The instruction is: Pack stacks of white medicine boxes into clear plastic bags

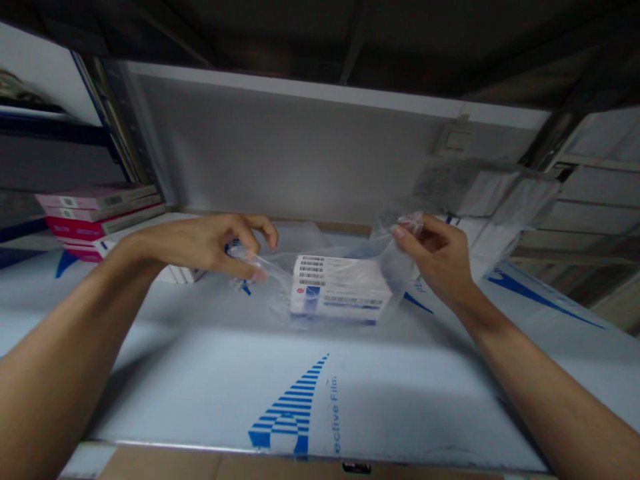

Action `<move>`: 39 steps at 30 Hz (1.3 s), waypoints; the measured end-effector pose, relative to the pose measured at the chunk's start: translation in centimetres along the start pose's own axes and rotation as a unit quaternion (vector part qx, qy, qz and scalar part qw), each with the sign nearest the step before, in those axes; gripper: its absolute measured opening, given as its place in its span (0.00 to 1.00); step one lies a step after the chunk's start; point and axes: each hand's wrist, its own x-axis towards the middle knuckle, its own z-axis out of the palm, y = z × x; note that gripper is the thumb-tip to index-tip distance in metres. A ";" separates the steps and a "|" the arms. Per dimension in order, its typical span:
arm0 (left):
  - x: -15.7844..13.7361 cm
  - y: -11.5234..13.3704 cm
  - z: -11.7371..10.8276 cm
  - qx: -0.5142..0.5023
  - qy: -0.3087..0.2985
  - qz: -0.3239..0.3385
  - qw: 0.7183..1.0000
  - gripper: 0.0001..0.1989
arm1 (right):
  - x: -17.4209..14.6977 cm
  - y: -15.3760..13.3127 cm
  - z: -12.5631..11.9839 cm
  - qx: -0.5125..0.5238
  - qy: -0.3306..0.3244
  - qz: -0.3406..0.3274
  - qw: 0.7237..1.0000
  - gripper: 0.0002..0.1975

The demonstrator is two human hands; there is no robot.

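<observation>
A bundle of white medicine boxes (345,287) with barcodes and blue print rests on the film-covered shelf, inside a clear plastic bag (280,303). My left hand (220,247) pinches one end of the bag to the left of the boxes, thumb and fingers on the crumpled plastic. On the right, my right hand (435,257) grips the bag's other end between thumb and fingers, raised a little above the boxes. The plastic stretches from both hands around the boxes.
Pink and white boxes (100,213) are stacked at the left, with white boxes beside them behind my left wrist. Plastic-wrapped white boxes (500,200) stand at the back right. A dark upper shelf (320,40) hangs overhead. The shelf's front edge (200,448) runs along the bottom.
</observation>
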 end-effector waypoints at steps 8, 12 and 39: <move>2.0 2.1 1.3 -0.433 0.142 0.127 0.881 0.13 | 0.7 -1.1 -0.2 0.048 0.100 -0.034 0.993 0.08; 5.7 4.7 3.2 -0.386 0.144 0.083 0.907 0.27 | 1.4 -2.9 -0.2 -0.003 0.071 -0.076 0.995 0.07; 10.1 5.0 8.9 -0.388 0.161 0.059 0.905 0.13 | -0.4 -2.7 1.2 -0.058 -0.144 -0.172 0.973 0.05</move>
